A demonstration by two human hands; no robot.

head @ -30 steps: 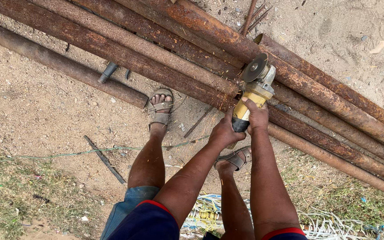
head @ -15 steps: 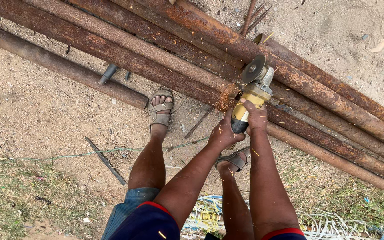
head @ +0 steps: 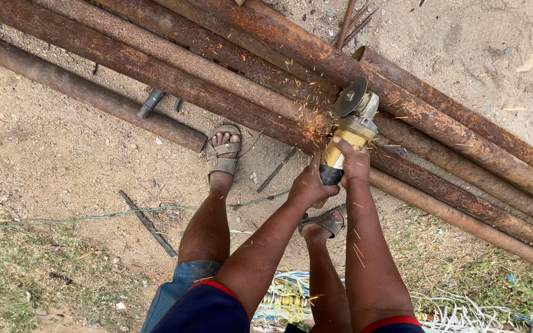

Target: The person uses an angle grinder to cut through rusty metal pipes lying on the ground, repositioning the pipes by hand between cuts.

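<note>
while each hand point(head: 334, 172) grips the grinder point(head: 347, 132), its disc meets a rusty pipe point(head: 174, 83).

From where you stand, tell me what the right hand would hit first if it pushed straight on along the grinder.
The right hand points up the yellow angle grinder; beyond the grinder's disc it would likely meet the rusty pipes, though depth is unclear.

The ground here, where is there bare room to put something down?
Bare dirt lies left of the sandalled foot, below the rusty pipes. Sand is open at upper right, above the pipes. It is crowded where both hands, left hand and right hand, hold the yellow grinder.
</note>
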